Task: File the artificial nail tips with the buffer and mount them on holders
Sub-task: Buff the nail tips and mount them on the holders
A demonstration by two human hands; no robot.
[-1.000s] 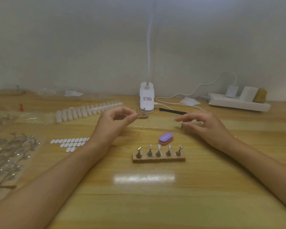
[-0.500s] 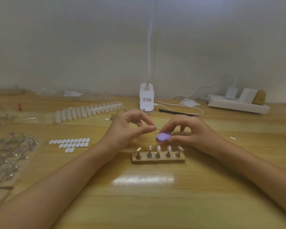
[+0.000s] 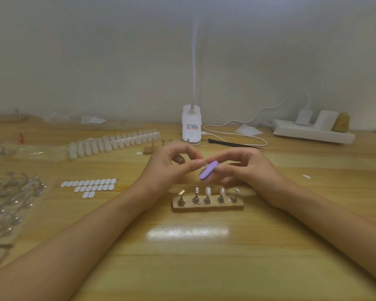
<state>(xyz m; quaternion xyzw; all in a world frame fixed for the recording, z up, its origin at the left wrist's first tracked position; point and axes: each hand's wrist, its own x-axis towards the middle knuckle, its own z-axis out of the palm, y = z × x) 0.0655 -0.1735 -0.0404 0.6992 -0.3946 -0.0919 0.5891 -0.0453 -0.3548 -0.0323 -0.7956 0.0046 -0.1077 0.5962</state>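
Purple buffer: the oval purple foam buffer (image 3: 208,169) hung tilted above the table, between your two hands and just behind the holder base.
Right hand: your right hand (image 3: 245,168) gripped the buffer, with the thumb on its near edge and the fingers curled over its far side.
Left hand: your left hand (image 3: 167,168) had thumb and forefinger pinched together on a small clear nail tip (image 3: 201,162), right at the buffer's upper end. The tip was too faint to tell whether it touched the foam.
Holder base: the rough wooden holder base (image 3: 207,207) lay nearer you than both hands and carried five small metal stands in a row.
Mounted tips: the three stands toward your right each bore one of the pale mounted tips (image 3: 208,189).
Adhesive tabs: the white oval adhesive tabs (image 3: 89,185) lay in rows to the left of the base.
Tip strip: a long translucent strip of nail tips (image 3: 113,143) lay slantwise beyond the tabs.
Spare stands: a heap of clear-wrapped metal spare stands (image 3: 9,198) sat at your far left.
Back edge: a white lamp base (image 3: 191,129) stood by the wall, with a slim black tool (image 3: 230,144) to its right and a white power strip (image 3: 313,132) farther right.
Table: everything rested on a light wooden table (image 3: 204,268).
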